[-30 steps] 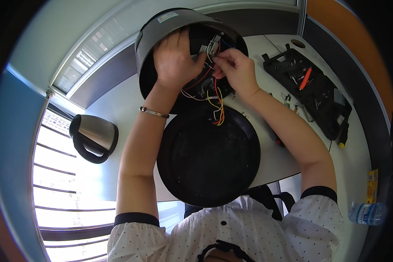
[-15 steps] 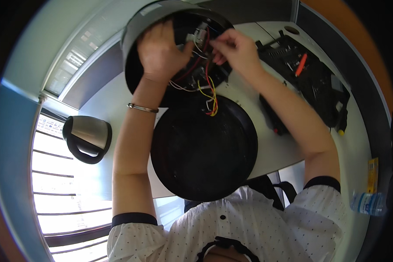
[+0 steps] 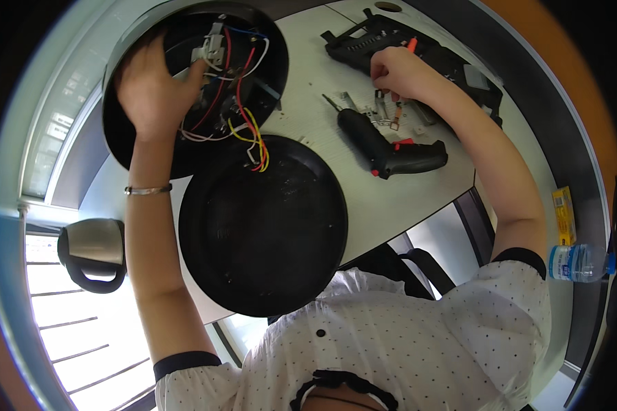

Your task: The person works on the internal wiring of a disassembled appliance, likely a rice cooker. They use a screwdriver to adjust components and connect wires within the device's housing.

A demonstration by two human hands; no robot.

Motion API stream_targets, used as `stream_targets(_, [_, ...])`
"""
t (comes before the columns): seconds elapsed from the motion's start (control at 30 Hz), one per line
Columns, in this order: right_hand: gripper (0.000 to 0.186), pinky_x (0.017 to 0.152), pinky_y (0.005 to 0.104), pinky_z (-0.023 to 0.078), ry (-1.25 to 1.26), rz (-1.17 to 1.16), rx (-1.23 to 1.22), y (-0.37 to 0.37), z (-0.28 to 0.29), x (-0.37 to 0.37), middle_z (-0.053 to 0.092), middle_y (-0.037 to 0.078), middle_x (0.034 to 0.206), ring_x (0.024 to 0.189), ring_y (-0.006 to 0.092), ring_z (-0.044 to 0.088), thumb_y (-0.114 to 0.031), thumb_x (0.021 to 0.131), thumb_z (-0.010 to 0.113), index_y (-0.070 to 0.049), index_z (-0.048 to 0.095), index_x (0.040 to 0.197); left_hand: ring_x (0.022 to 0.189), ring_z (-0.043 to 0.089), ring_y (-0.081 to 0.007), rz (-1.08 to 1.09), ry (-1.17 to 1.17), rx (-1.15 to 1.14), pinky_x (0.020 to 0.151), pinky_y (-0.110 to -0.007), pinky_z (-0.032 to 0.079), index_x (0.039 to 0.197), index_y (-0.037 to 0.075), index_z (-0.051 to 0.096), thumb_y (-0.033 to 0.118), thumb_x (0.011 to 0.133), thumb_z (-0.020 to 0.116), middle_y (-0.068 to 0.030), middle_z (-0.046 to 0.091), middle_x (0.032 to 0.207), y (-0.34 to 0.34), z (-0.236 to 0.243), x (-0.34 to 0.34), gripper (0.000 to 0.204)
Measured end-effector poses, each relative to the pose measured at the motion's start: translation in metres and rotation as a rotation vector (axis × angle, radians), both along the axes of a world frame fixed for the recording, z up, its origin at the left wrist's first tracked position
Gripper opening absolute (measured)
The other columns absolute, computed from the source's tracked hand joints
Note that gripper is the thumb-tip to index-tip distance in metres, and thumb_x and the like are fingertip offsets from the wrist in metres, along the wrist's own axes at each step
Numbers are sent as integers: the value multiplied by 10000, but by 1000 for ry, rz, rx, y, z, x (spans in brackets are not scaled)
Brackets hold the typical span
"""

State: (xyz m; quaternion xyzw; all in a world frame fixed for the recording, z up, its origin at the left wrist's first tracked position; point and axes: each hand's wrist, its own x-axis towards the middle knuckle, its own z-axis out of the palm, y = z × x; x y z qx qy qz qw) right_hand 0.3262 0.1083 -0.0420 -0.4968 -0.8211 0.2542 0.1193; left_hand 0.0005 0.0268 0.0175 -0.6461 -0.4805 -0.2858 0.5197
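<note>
My right hand [image 3: 399, 74] has left the metal bracket [image 3: 212, 49] and wires [image 3: 259, 149] in the round black housing [image 3: 185, 40], upper left, for the loose metal parts [image 3: 382, 108] by the tool case [image 3: 355, 42], upper right; the wiring seems paused. Its fingers curl closely together, forearm angled up from the lower right; I can't tell whether they hold anything. My left hand [image 3: 154, 92] reaches straight up into the housing, fingers spread wide, thumb beside the bracket.
</note>
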Motion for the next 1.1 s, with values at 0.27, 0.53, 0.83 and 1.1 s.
stream_targets(0.27, [97, 616, 341, 526, -85, 160, 240, 5, -22, 12, 659, 125, 736, 649, 226, 660, -53, 759, 671, 17, 644, 821, 940, 630, -306, -19, 2, -9, 821, -393, 507, 1100, 61, 653, 348, 603, 805, -125, 657, 1042, -1, 0, -6, 593])
stream_targets(0.53, [109, 716, 379, 506, -77, 236, 491, 4, -30, -6, 665, 119, 827, 793, 301, 639, -101, 745, 676, -33, 673, 830, 925, 633, -307, -53, 24, 17, 801, -393, 512, 1082, 59, 657, 343, 602, 788, -131, 659, 1009, 1, 1, -5, 573])
stream_targets(0.83, [138, 760, 396, 514, -339, 361, 545, 15, -37, -19, 660, 96, 872, 869, 284, 633, -138, 743, 664, -51, 696, 845, 913, 624, -333, -31, 34, -1, 816, -401, 500, 1092, 17, 635, 261, 586, 819, -169, 647, 1005, -7, 3, 1, 592])
stream_targets(1.1, [151, 760, 384, 512, -323, 321, 384, 1, -22, -16, 665, 112, 868, 861, 286, 636, -126, 761, 679, -52, 706, 889, 981, 564, -414, -45, -75, -71, 881, -471, 449, 1109, -50, 573, 150, 567, 783, -258, 592, 1044, -12, 2, 10, 614])
